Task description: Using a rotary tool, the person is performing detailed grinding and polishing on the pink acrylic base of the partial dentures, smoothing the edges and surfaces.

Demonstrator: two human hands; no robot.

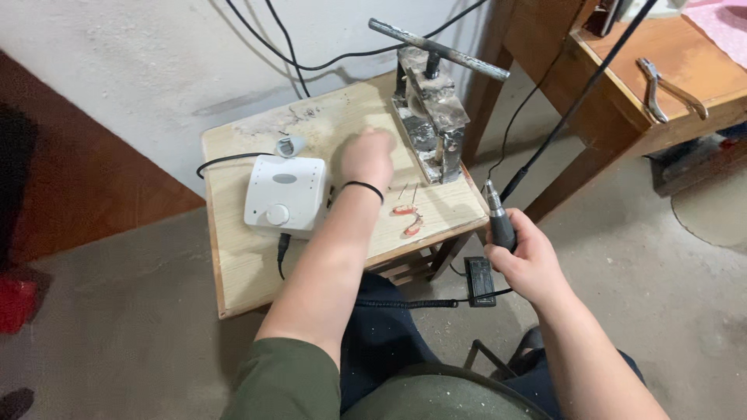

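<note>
My right hand [529, 260] grips a slim grey and black rotary handpiece [499, 220], its tip pointing up and its black cord running up to the right. My left hand [366, 158] is blurred over the small wooden table [241, 264], fingers curled, between the white control box [285, 194] and the metal press [429, 109]; whether it holds anything cannot be told. A black band circles that wrist. Two small pink pieces [408, 218] and two thin metal pins [409, 191] lie on the tabletop just right of the left forearm.
A black foot pedal [480, 281] lies on the concrete floor under the right hand, with a coiled cord. A larger wooden table [669, 78] at the right carries metal pliers [661, 87]. Cables hang along the white wall. A red object [15, 303] sits at the left edge.
</note>
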